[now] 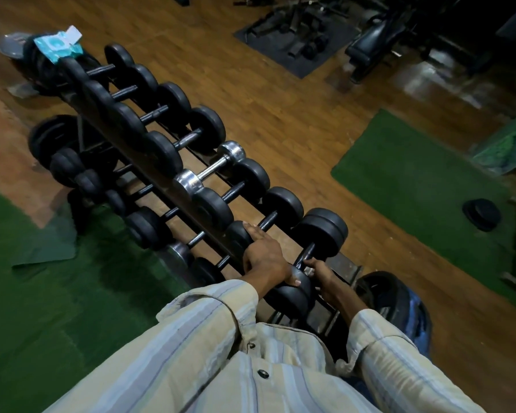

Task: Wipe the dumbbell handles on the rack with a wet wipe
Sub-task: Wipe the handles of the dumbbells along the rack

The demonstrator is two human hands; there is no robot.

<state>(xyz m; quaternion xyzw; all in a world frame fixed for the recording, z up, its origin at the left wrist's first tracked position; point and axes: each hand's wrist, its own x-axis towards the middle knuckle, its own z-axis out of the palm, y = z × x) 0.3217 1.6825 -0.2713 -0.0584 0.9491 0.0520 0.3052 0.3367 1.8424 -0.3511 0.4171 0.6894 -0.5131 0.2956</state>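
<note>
A long black dumbbell rack [173, 186] runs from me to the far left and holds several dumbbells on two tiers. My right hand [320, 274] curls round the near end of the nearest dumbbell's handle [306, 253]. A small pale bit of wet wipe [309, 273] shows between the fingers and the bar. My left hand [265, 257] rests spread over the near-side heads, with fingers on the second dumbbell's head [236, 235] and the thumb on the nearest dumbbell's head [292, 295]. A teal wet wipe pack [57, 46] lies at the rack's far end.
One chrome dumbbell [210, 169] sits mid-rack among the black ones. Weight plates [390, 293] lean by the rack's near end and others [52, 137] at its left. Green mats [414, 186] cover parts of the wooden floor, with a dark round object [481, 214] on one. Benches [379, 40] stand at the back.
</note>
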